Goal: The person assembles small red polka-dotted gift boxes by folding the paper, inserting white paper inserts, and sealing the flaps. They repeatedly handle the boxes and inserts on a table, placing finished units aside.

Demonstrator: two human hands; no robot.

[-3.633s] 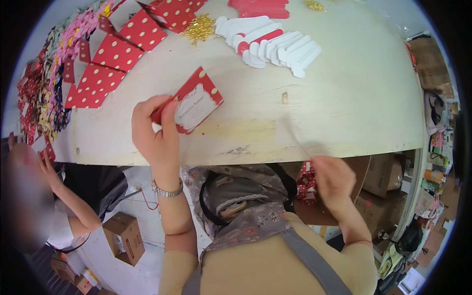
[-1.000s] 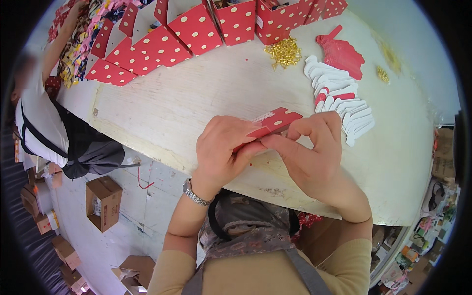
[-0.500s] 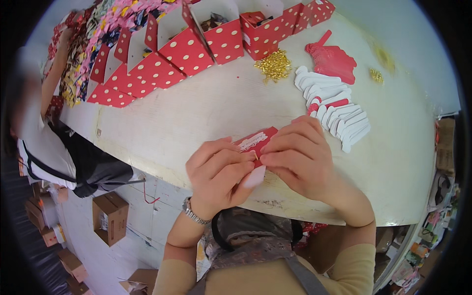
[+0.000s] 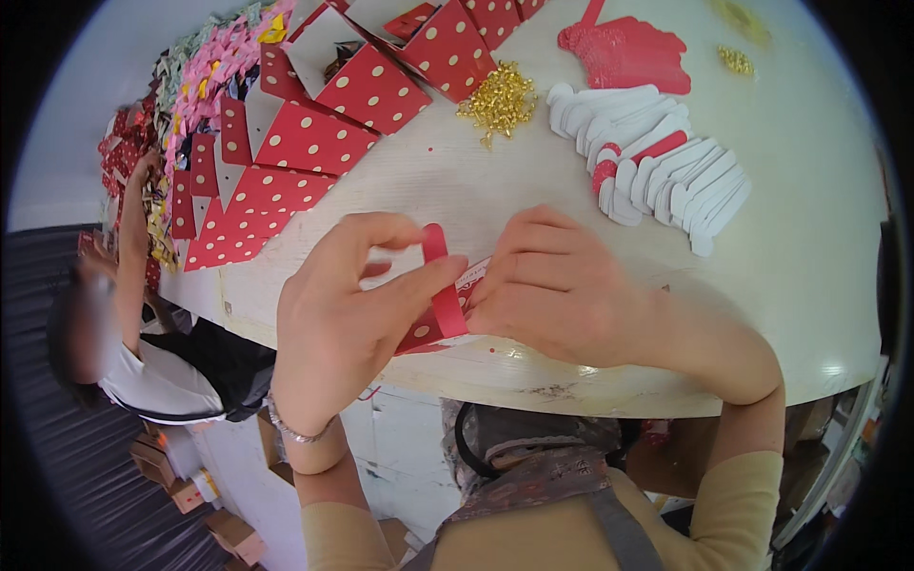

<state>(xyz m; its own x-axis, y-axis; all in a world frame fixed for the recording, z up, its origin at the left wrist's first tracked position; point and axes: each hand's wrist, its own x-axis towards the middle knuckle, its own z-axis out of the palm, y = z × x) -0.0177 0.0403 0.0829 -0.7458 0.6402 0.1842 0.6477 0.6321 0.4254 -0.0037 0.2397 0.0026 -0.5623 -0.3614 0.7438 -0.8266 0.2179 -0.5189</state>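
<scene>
A red folded paper piece [image 4: 419, 335] with white print is between my hands, low over the table's near edge. From it stands a narrow red paper strip [image 4: 435, 243] with a rounded end. My left hand [image 4: 333, 305], a metal watch on its wrist, has thumb and forefinger closed at this strip. The fingers of my right hand [image 4: 562, 285] are pinched on the paper at the strip's lower end and hide part of it. Beyond lies a heap of small gold metal fasteners [image 4: 500, 100]. White-backed paper strips [image 4: 676, 181] with rounded ends lie fanned out, a few showing red.
Open red polka-dot boxes [image 4: 314, 133] stand in a row at the far left. A stack of red paper cut-outs [image 4: 633, 57] and a smaller gold heap [image 4: 735, 61] lie at the back right. Another person [image 4: 171, 376] reaches toward colourful wrapped pieces [image 4: 214, 71] on the left.
The view has shifted. My hands have turned the red paper, and the red strip now stands up from it at my left thumb. The other person's arm has also moved.
</scene>
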